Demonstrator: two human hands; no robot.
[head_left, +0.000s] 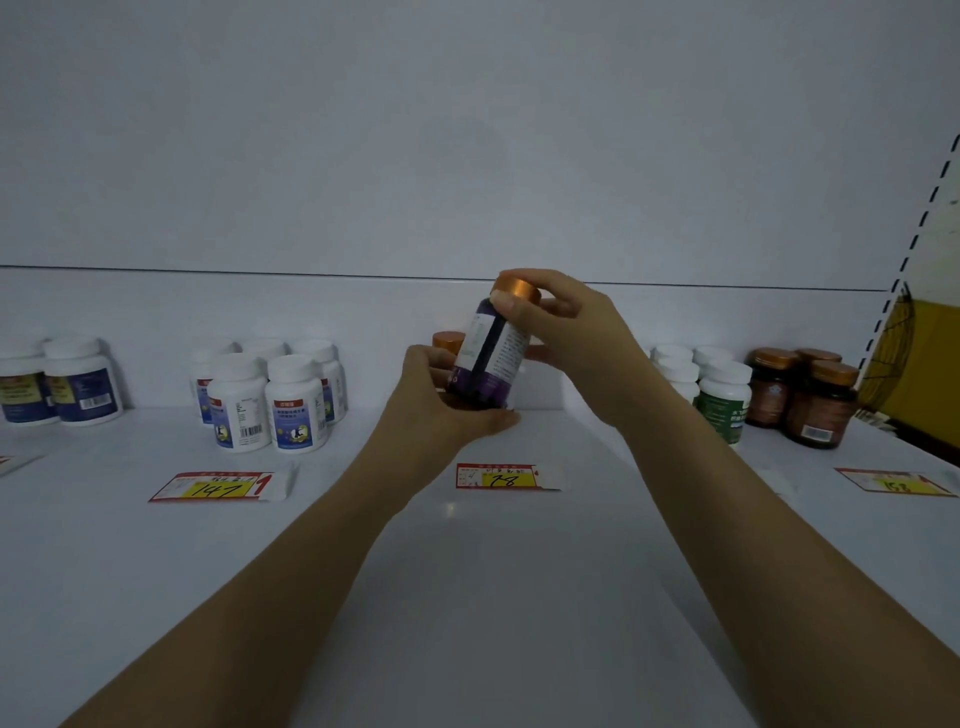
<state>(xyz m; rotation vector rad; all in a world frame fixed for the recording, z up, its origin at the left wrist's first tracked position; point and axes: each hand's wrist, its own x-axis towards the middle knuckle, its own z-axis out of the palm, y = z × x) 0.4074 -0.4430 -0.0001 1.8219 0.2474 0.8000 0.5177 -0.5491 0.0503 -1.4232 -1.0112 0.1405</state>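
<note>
Both arms reach over the shelf (467, 545) — the right hand (566, 332) grips the bottle's (491, 358) copper cap (517, 291), the left hand (441, 400) cups its base — bottle tilted, raised between them

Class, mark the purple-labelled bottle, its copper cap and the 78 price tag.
purple-labelled bottle (491, 358), head view, on its label.
copper cap (520, 289), head view, on its ribbed side.
78 price tag (503, 478), head view, on the yellow patch.
</note>
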